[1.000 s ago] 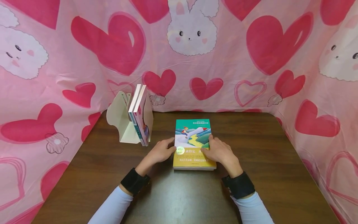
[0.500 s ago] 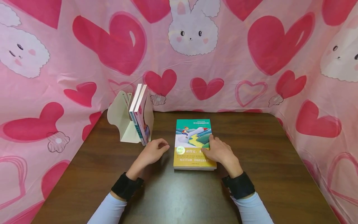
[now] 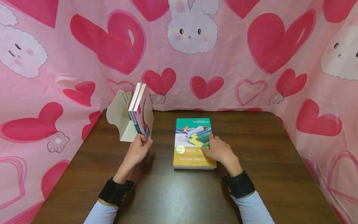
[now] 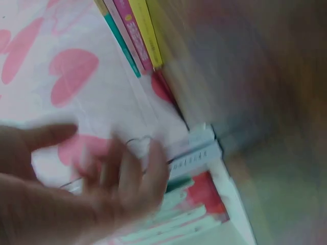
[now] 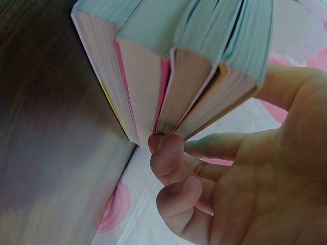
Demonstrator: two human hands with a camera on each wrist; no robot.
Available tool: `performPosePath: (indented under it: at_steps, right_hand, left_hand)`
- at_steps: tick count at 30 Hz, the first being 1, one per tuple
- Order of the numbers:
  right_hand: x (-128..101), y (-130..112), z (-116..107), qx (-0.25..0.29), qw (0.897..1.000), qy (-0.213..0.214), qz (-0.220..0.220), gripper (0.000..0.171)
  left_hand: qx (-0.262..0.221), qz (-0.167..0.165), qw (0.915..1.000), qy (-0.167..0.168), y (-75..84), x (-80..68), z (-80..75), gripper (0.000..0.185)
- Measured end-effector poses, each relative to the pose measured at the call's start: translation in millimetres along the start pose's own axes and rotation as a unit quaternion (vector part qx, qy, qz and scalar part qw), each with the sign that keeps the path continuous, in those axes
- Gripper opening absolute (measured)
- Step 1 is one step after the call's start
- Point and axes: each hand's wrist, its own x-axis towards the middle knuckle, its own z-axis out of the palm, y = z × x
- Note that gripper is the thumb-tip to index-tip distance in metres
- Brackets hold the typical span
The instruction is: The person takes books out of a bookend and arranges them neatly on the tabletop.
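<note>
Cover writing: on the top book (image 3: 193, 140) we read a white title ending 旅行记 on teal; above it, a line of characters too small to read.
Yellow strip: we make out 读得完, partly covered by a thumb, and lower down 15分钟 after smaller text we cannot read.
Sticker: a round pale-green sticker (image 3: 180, 149) overlaps the strip's upper left corner; its lettering is too small.
Spines: the stack of books (image 4: 134, 38) shows teal, pink, magenta and yellow spines, the magenta and yellow ones lettered but blurred.
Right hand: we see the right hand (image 3: 221, 151) holding the stack's right edge, thumb on the top cover, fingers bent against the side.
Left hand: the left hand (image 3: 137, 151) is at the lower front end of the standing books (image 3: 139, 107), its fingers loosely bent and blurred in its wrist view; we cannot tell whether it touches them.
Stack's place: flat on the wooden table (image 3: 179, 199), between our two hands, under the right and well apart from the left.
Stack's look: four books, squarely piled; the top cover shows a red-capped figure on a white bird over green hills.
Holder: the cream holder (image 3: 127, 132) keeps the standing books upright.
</note>
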Motion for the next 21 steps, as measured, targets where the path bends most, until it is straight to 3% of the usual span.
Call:
performPosePath:
  at_steps: [4,7,11,17,21]
  right_hand:
    - [0,-1,-1,0.001,1.000,0.000,-0.001,0.090]
    - [0,0,-1,0.003,1.000,0.000,0.000,0.090]
    - [0,1,0,0.005,1.000,0.001,-0.001,0.090]
    - [0,2,1,0.004,1.000,0.001,0.001,0.090]
    - [-1,2,1,0.004,1.000,0.003,0.002,0.090]
  left_hand:
    - [-0.058,-0.010,0.9910,0.120,0.6,2.0,-1.5,0.029]
    - [-0.114,0.003,0.9788,0.170,1.4,6.5,-3.1,0.036]
    - [-0.155,0.030,0.9727,0.171,0.1,14.0,-6.4,0.047]
    - [-0.155,0.065,0.9755,0.142,-4.8,21.9,-8.3,0.058]
    - [-0.148,0.092,0.9743,0.143,-7.3,25.3,-7.4,0.064]
